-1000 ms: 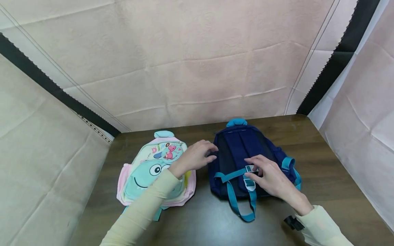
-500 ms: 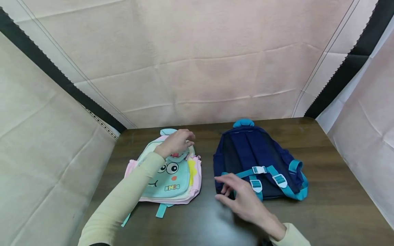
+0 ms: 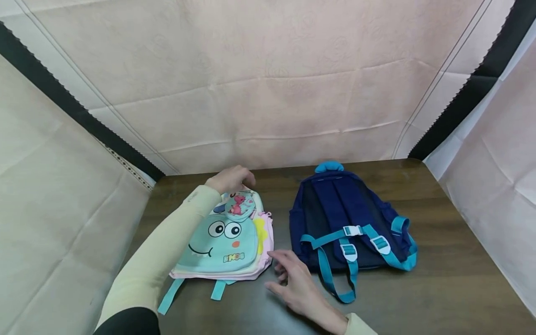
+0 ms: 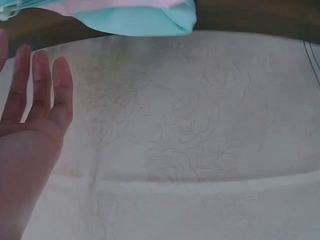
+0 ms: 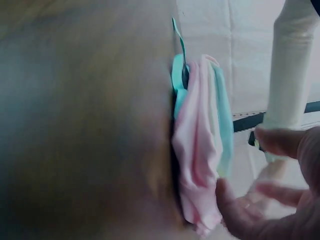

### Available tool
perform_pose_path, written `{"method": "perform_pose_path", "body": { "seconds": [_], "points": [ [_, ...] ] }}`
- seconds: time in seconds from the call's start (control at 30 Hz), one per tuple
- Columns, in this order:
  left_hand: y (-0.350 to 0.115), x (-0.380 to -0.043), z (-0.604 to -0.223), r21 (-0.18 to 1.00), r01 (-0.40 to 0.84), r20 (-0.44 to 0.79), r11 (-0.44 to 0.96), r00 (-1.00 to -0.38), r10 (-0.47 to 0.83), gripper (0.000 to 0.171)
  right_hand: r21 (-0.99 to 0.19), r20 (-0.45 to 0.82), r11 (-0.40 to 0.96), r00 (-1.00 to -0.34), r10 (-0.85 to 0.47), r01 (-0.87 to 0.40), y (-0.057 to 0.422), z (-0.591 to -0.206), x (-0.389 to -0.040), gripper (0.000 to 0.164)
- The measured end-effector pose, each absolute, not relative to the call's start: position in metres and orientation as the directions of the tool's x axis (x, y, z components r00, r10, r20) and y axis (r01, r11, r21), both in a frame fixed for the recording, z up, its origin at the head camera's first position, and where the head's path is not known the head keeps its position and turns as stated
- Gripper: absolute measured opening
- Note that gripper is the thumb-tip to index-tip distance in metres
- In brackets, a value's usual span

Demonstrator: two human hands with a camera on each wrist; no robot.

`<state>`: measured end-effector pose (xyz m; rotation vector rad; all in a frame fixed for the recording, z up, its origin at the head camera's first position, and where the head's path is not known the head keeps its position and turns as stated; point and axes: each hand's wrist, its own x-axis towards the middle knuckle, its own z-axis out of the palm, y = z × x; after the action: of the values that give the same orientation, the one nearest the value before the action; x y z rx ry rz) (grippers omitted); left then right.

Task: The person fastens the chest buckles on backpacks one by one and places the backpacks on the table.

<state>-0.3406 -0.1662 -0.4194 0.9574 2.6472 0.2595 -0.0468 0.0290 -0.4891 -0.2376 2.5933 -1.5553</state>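
Pale cloth (image 3: 293,93) hangs behind and on both sides of a brown table (image 3: 452,265), where two small bags lie side by side, a strip of table between them. On the left is the pink bag (image 3: 224,246), its front with the cartoon face upward and its mint straps (image 3: 218,290) poking out below. On the right is the navy bag (image 3: 335,200), its back upward, blue straps (image 3: 325,272) and white buckles (image 3: 353,231) lying over its lower half.

At the top of the pink bag is the left hand (image 3: 232,180). Close up, its visible fingers are nearly straight and apart, with nothing between them, near what looks like the mint handle (image 4: 140,21); whether it touches the bag cannot be told. Just beside the same bag's lower right corner is the right hand (image 3: 295,284), thumb and forefinger apart, holding nothing.

As for progress, both bags are laid out flat, and the navy one looks settled, with no hand on it. Work seems centred on the pink one, which neither hand grips. How much remains there is unclear, since its back and underside are hidden.
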Motion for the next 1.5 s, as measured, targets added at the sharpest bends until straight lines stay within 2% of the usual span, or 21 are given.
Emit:
{"method": "perform_pose_path", "body": {
  "seconds": [0.23,0.43,0.6,0.93,1.2,1.5],
  "points": [
    [-0.162,-0.356,-0.431,0.257,0.59,-0.313,0.765,-0.698,0.644,0.03,-0.92,-0.201,0.36,-0.975,-0.096,0.155,0.01,-0.504,-0.056,0.101],
    [-0.161,-0.365,-0.441,0.321,0.506,-0.363,0.801,-0.715,0.597,0.027,-0.922,-0.224,0.325,-0.974,-0.012,0.208,-0.009,-0.513,-0.062,0.11],
    [-0.16,-0.372,-0.448,0.345,0.434,-0.405,0.832,-0.731,0.55,0.024,-0.895,-0.224,0.382,-0.972,0.063,0.231,-0.022,-0.515,-0.069,0.116],
    [-0.16,-0.384,-0.462,0.337,0.389,-0.447,0.858,-0.736,0.509,0.02,-0.867,-0.202,0.447,-0.975,0.089,0.22,-0.025,-0.52,-0.075,0.111],
    [-0.158,-0.383,-0.464,0.388,0.299,-0.499,0.872,-0.727,0.472,0.021,-0.895,-0.229,0.372,-0.969,0.092,0.247,-0.022,-0.523,-0.075,0.107],
    [-0.169,-0.384,-0.454,0.457,0.435,-0.377,0.776,-0.695,0.612,0.016,-0.905,-0.193,0.358,-0.971,0.14,0.232,-0.017,-0.526,-0.071,0.102]
  ]
}}
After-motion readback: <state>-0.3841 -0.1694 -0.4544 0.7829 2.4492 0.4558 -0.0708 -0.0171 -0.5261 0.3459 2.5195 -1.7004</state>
